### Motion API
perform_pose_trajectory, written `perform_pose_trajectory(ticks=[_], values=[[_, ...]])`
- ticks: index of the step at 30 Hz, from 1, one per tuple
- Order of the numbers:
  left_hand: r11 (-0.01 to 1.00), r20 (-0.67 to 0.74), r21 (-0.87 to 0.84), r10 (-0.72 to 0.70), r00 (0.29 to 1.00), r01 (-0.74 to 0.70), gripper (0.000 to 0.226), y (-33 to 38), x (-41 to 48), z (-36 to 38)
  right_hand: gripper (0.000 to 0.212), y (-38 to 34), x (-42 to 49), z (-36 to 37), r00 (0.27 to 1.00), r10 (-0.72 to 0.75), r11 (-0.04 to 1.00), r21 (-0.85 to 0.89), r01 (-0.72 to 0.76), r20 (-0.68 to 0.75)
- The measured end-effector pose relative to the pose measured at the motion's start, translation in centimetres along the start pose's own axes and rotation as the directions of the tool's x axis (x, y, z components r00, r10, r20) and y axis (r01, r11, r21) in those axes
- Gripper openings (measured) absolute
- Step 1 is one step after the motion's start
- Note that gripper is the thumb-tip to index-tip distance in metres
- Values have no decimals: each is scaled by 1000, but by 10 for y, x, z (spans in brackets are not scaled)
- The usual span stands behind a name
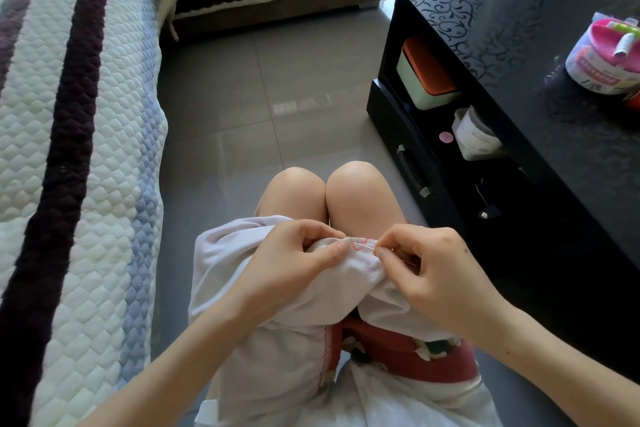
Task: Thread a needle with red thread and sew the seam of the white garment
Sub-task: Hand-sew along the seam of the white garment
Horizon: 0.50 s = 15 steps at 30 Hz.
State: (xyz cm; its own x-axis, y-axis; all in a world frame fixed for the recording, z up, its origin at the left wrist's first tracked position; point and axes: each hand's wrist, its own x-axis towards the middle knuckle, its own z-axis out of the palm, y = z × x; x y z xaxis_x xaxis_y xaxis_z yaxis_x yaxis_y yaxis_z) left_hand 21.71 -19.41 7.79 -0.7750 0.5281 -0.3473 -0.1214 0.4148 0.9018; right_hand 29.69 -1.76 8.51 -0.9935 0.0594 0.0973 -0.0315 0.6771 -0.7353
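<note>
white garment is lying draped over a seated person's lap, its folded edge being held up just below the bare knees. left hand is gripping a bunch of the cloth, fingers curling over the top of the fold and the thumb pressing on the front, close beside the seam. right hand is pinching the needle between thumb and forefinger, its other fingers curling loosely behind. the needle is lying low against the cloth at the seam, its tip pointing toward the left thumb; whether the tip is passing through the fabric or only resting on it cannot be told. red thread is showing as a few small loops and stitches on the white cloth between the two hands. red floral clothing is peeking out beneath the garment near the person's waist.

the person is sitting over a grey tiled floor, between a sofa wearing a quilted striped cover on the left and a glossy black table with a scroll pattern on the right. a round tub with pink fittings is standing on the tabletop near its far right edge. an orange-lidded pale green box is sitting on the open shelf under the tabletop, with a metal drawer handle showing below it.
</note>
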Motion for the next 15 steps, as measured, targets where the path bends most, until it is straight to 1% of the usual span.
perform_pose_trajectory(ticks=[4,10,13,15], values=[[1000,-2,6,4,1000,-4,29,0,0,-1,18,2,0,2,1000,2,1000,-23,-2,-5],[999,-27,29,21,999,-20,27,0,-2,0,15,-2,1,1,1000,-30,997,-74,29,-6],[993,-56,75,96,994,-91,21,2,-4,1,17,-4,2,2,999,-40,992,-122,40,-1],[981,-46,117,159,986,-153,10,4,-7,3,22,-6,3,5,999,-48,989,-143,48,7]])
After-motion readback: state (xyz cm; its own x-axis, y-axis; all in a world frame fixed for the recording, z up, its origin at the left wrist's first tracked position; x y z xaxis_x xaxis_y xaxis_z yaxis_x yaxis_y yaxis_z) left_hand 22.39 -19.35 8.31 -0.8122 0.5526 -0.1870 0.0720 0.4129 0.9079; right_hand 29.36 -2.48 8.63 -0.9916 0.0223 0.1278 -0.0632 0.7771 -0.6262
